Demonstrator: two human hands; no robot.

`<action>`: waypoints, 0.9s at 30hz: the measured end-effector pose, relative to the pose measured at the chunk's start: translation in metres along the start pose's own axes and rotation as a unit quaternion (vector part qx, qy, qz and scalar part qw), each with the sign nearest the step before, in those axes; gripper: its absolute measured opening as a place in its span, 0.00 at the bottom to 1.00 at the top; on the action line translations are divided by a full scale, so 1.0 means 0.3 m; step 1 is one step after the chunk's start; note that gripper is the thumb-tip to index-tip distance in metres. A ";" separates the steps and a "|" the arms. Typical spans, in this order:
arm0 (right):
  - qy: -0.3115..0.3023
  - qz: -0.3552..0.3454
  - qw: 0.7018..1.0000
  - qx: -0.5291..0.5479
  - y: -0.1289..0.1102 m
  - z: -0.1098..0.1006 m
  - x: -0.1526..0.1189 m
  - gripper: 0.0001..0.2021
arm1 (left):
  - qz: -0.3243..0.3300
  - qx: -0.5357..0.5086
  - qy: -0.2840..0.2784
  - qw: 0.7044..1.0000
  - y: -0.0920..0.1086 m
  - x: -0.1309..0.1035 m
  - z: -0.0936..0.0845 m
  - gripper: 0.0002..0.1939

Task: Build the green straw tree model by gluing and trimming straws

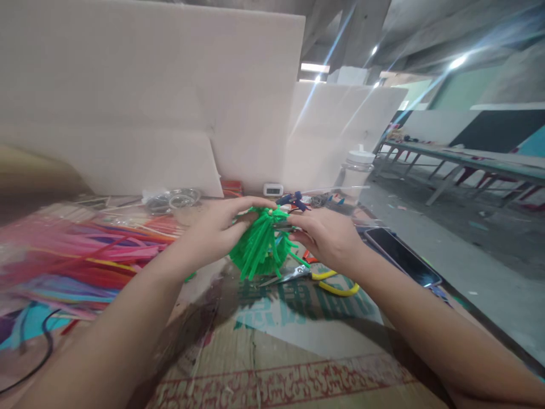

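A bundle of bright green pipe cleaners (258, 247) hangs fanned downward above the table in front of me. My left hand (223, 224) is closed on its upper left side, thumb and fingers pinching near the top. On the other side, my right hand (332, 236) has its fingers bent together at the bundle's right edge. A greyish, metal-looking piece (283, 225) shows by those fingertips; what they grip is partly hidden. Just below lies a pair of scissors (334, 282) with yellow handles, blades pointing left. A small orange-red part (311, 258) shows beneath my right hand.
Loose pipe cleaners in pink, red and blue (106, 255) spread over the left side. Behind the bundle are a dark blue glue gun (294, 200), a small white digital clock (273, 190) and a clear bottle (356, 170). A phone (404, 257) lies near the right edge. White boards (170, 85) stand behind.
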State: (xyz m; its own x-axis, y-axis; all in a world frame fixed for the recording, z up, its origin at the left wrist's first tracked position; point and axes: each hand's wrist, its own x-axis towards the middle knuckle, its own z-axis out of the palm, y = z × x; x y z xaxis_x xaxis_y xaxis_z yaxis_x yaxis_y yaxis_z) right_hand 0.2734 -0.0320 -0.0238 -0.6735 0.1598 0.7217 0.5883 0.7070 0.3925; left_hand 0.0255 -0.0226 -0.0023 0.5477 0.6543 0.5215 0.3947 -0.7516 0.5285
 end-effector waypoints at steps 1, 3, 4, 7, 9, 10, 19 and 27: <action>-0.001 0.000 1.000 0.001 -0.001 0.001 0.000 0.12 | 0.002 0.000 0.001 1.000 0.001 0.000 0.000 0.16; -0.003 0.003 1.000 0.005 -0.003 0.002 0.000 0.12 | 0.003 0.001 0.003 1.000 0.002 0.002 0.002 0.15; -0.005 0.004 1.000 0.006 -0.004 0.002 0.000 0.11 | 0.003 0.003 0.004 1.000 0.001 0.003 0.003 0.15; -0.008 0.007 1.000 0.007 -0.006 0.002 -0.001 0.11 | 0.004 0.004 0.002 1.000 -0.002 0.005 0.006 0.15; -0.007 0.002 1.000 0.008 -0.007 0.003 -0.003 0.10 | 0.005 0.003 0.000 1.000 -0.003 0.004 0.007 0.15; -0.006 -0.001 1.000 0.007 -0.007 0.003 -0.003 0.09 | 0.004 0.003 -0.001 1.000 -0.003 0.004 0.007 0.15; 0.018 0.038 0.999 -0.002 0.000 -0.014 0.008 0.12 | -0.003 0.016 0.016 1.000 0.018 0.003 -0.005 0.17; -0.006 0.038 0.999 -0.008 0.016 0.019 -0.013 0.11 | 0.032 0.023 0.009 0.999 -0.025 0.008 0.001 0.16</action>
State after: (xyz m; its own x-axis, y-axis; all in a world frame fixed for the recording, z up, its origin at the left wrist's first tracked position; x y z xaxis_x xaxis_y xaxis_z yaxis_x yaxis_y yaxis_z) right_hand 0.2763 -0.0254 -0.0279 -0.6316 0.2218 0.7429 0.6458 0.6806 0.3459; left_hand 0.0242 -0.0153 -0.0053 0.5591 0.6057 0.5662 0.3929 -0.7949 0.4623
